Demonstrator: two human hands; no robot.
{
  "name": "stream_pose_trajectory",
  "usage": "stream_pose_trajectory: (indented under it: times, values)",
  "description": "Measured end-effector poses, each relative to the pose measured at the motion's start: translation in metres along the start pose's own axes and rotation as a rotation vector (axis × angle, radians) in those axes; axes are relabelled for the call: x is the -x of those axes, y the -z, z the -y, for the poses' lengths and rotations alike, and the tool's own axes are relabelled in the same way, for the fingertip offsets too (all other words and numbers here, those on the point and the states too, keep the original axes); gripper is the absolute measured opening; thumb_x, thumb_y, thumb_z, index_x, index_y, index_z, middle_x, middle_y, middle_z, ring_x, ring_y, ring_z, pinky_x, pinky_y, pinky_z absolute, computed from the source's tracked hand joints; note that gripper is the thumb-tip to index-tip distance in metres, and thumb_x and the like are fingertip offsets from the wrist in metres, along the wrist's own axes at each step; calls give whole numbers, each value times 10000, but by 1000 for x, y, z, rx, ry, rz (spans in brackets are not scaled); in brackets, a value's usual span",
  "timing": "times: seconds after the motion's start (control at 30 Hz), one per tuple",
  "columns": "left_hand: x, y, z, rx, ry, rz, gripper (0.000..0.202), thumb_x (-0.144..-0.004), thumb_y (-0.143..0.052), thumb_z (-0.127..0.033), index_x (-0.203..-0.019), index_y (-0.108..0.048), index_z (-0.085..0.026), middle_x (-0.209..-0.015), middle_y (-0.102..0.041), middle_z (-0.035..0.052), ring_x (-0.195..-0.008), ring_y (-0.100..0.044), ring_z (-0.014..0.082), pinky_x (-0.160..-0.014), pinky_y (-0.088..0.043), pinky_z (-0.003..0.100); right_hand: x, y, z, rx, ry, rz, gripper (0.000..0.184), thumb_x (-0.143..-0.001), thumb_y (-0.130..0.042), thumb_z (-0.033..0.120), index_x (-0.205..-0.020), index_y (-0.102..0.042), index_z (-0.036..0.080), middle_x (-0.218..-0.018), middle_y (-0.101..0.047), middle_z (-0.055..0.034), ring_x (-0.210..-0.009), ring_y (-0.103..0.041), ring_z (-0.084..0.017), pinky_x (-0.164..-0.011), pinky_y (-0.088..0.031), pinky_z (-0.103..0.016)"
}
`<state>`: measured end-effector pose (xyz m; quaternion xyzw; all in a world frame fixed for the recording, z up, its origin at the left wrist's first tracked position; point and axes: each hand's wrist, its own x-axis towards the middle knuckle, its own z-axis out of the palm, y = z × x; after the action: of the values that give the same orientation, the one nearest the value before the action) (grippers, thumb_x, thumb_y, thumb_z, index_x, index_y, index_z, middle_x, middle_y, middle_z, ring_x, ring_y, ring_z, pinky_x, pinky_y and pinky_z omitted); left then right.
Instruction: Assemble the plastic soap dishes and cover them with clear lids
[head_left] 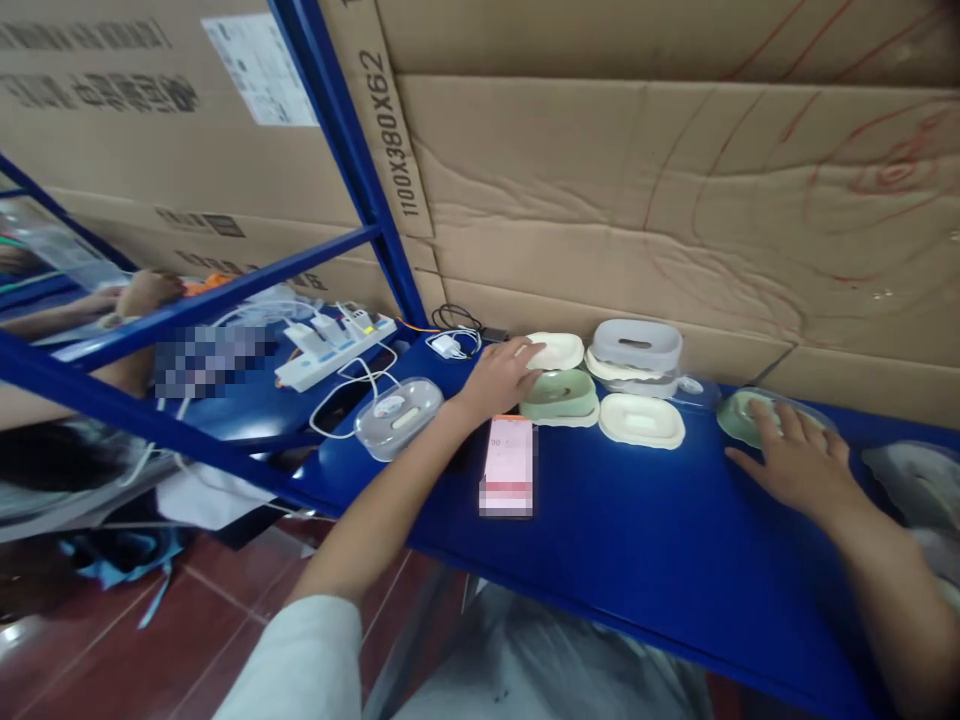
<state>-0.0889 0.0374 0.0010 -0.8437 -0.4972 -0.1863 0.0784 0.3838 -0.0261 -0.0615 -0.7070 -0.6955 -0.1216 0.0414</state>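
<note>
My left hand [504, 378] has its fingers closed on the left end of a cream soap dish [561, 350]. Just below it, a green soap dish [566, 395] rests on a cream wavy-edged piece, close to my thumb. My right hand [802, 460] is spread, its fingertips over another green soap dish [739, 415] with clear plastic around it; my fingers cover part of that dish. Between my hands are a stack topped by a grey soap dish [637, 345] and a flat cream dish [641, 420] with an oval centre.
A phone [507, 470] lies on the blue shelf [622, 530]. Left of it are a clear-lidded dish [400, 420], a white charger [446, 346] and a power strip [337, 350]. Grey dishes [919, 480] sit far right. Cardboard [562, 200] stands behind; another person's arm [67, 315] is beyond the blue frame.
</note>
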Motion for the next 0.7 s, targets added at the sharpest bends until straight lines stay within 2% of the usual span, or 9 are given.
stream_pose_trajectory:
  times: [0.1, 0.17, 0.23, 0.33, 0.4, 0.43, 0.5, 0.57, 0.7]
  values:
    - [16, 28, 8, -4, 36, -26, 412, -1069, -572, -313, -1447, -633, -162, -1479, -656, 190, -1392, -628, 343, -1181, -469, 565, 0, 7, 3, 19, -2, 31, 814, -1001, -371, 622, -1669, -332, 159, -1673, -414, -308, -1543, -397, -515, -1179, -347, -752]
    - [45, 47, 19, -9, 79, -35, 458, -1084, -537, -368, -1494, -601, -173, -1483, -652, 185, -1361, -645, 366, -1135, -513, 569, -1, 8, 2, 18, 3, 42, 833, -979, -417, 620, -1666, -327, 159, -1677, -419, -292, -1537, -403, -520, -1185, -353, -763]
    - [87, 59, 34, -85, 161, -6, 528, -1085, -526, -469, -1556, -550, -233, -1536, -613, 162, -1373, -632, 376, -1126, -523, 569, -1, 7, -1, 8, 12, 47, 855, -971, -436, 626, -1664, -330, 138, -1675, -416, -299, -1532, -400, -535, -1178, -358, -774]
    - [153, 60, 59, -218, 367, 90, 668, -1027, -597, -579, -1615, -471, -289, -1606, -539, 162, -1428, -577, 423, -1104, -528, 616, -2, 3, -3, -1, 31, 26, 881, -976, -442, 649, -1671, -323, 120, -1681, -398, -310, -1522, -387, -564, -1155, -362, -794]
    - [185, 51, 71, -236, 482, 157, 794, -943, -697, -609, -1632, -432, -318, -1598, -537, 157, -1415, -572, 454, -1071, -545, 635, -2, 1, -2, 7, 34, 20, 878, -984, -444, 646, -1679, -310, 126, -1687, -394, -307, -1521, -382, -569, -1151, -359, -800]
    - [195, 45, 76, -215, 498, 152, 816, -928, -709, -595, -1637, -414, -318, -1620, -503, 159, -1437, -546, 452, -1071, -552, 612, -1, 2, -1, 17, 30, 27, 874, -990, -443, 639, -1682, -302, 123, -1690, -389, -308, -1525, -378, -563, -1156, -357, -796]
    - [204, 35, 83, -168, 502, 62, 709, -945, -677, -559, -1583, -475, -324, -1588, -501, 152, -1438, -531, 443, -1101, -533, 605, -1, 4, 2, 44, 8, 50, 862, -1005, -433, 619, -1689, -285, 115, -1698, -375, -312, -1541, -373, -537, -1174, -353, -779]
    - [201, 28, 87, -98, 488, -41, 615, -943, -660, -530, -1507, -548, -312, -1540, -522, 147, -1428, -531, 442, -1143, -498, 618, 0, 7, 5, 69, -7, 69, 847, -1020, -427, 594, -1695, -268, 108, -1706, -362, -313, -1558, -369, -506, -1194, -356, -748]
    - [184, 31, 89, 115, 537, -73, 620, -905, -678, -551, -1458, -593, -284, -1411, -637, 126, -1373, -597, 403, -1157, -509, 576, 1, 9, 9, 93, -12, 67, 843, -1030, -443, 563, -1706, -244, 102, -1696, -374, -323, -1558, -381, -490, -1206, -360, -716]
